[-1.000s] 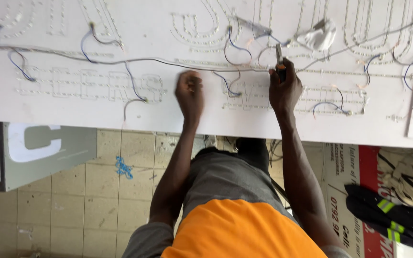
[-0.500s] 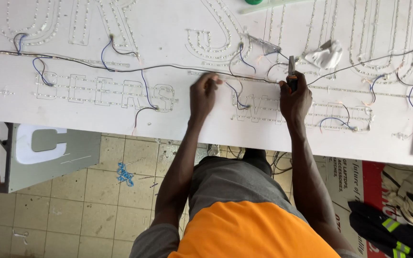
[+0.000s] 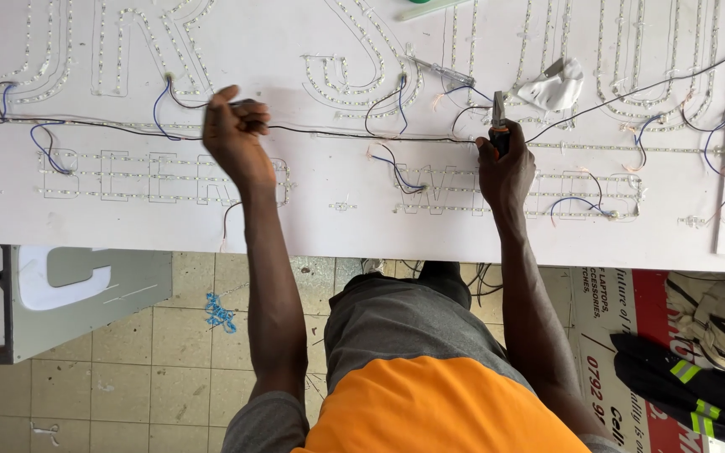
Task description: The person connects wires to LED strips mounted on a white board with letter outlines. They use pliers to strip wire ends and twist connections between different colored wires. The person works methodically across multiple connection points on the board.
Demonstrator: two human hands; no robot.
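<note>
Your left hand (image 3: 235,134) has slid well away from your right along the black wire (image 3: 354,132) — half a second ago the two worked close together. It is now pinched shut on that wire, left of the big outlined letter at the middle of the white sign board (image 3: 337,218). Your right hand (image 3: 505,168) stays closed round the pliers (image 3: 498,117), right of that letter, tips at the wire (the run between looks drawn straight).

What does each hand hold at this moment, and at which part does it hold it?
The left hand pinches the long black wire along its run on the white sign board. The right hand grips pliers by the handles, nose pointing away.
</note>
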